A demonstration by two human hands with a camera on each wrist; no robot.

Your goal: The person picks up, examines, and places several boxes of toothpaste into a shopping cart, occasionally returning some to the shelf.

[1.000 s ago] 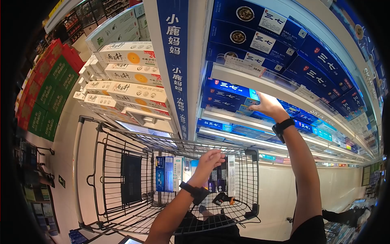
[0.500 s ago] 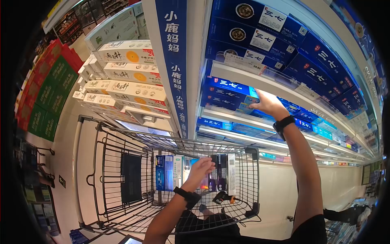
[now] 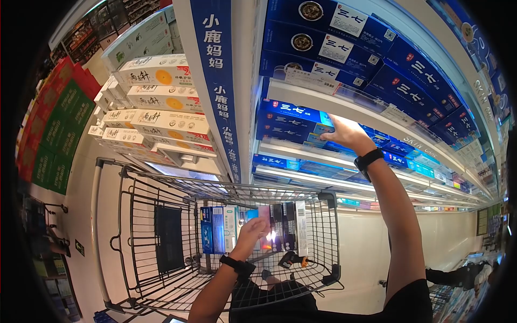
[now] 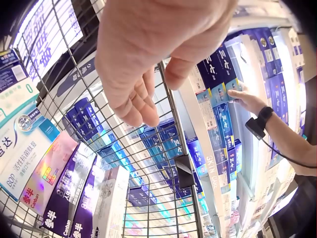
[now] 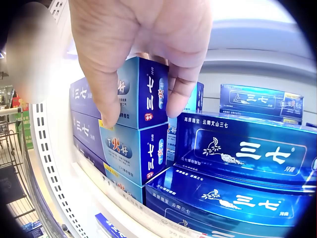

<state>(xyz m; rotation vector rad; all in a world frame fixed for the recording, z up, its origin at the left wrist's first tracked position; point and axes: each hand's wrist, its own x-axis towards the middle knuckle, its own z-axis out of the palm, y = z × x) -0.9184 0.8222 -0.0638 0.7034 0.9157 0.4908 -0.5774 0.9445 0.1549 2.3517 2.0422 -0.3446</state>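
Note:
On the shelf, my right hand (image 3: pixel 350 134) holds the top blue toothpaste box (image 5: pixel 153 94) of a stack by its end. In the right wrist view the thumb lies along one side and the fingers along the other. Matching toothpaste boxes (image 5: pixel 131 148) sit directly beneath it. My left hand (image 3: pixel 252 234) hovers over the shopping cart (image 3: pixel 335 231), fingers loosely bent and holding nothing. Below it in the cart stand a blue box (image 3: pixel 206 239), a white and teal box (image 4: pixel 25 153), a pink box (image 4: pixel 49 171), dark purple boxes (image 4: pixel 69 193) and a white box (image 4: pixel 111 198).
A price-label rail (image 3: pixel 328 91) runs just above the right hand. Wider blue boxes (image 5: pixel 242 148) lie beside the stack. A black and orange corded device (image 3: pixel 291 260) hangs in the cart. White toothpaste boxes (image 3: pixel 161 99) fill the display left of the blue pillar (image 3: pixel 212 43).
My left hand has drawn back and to the left over the cart, away from the dark boxes. The right hand stays at the top box. The head view has shifted slightly.

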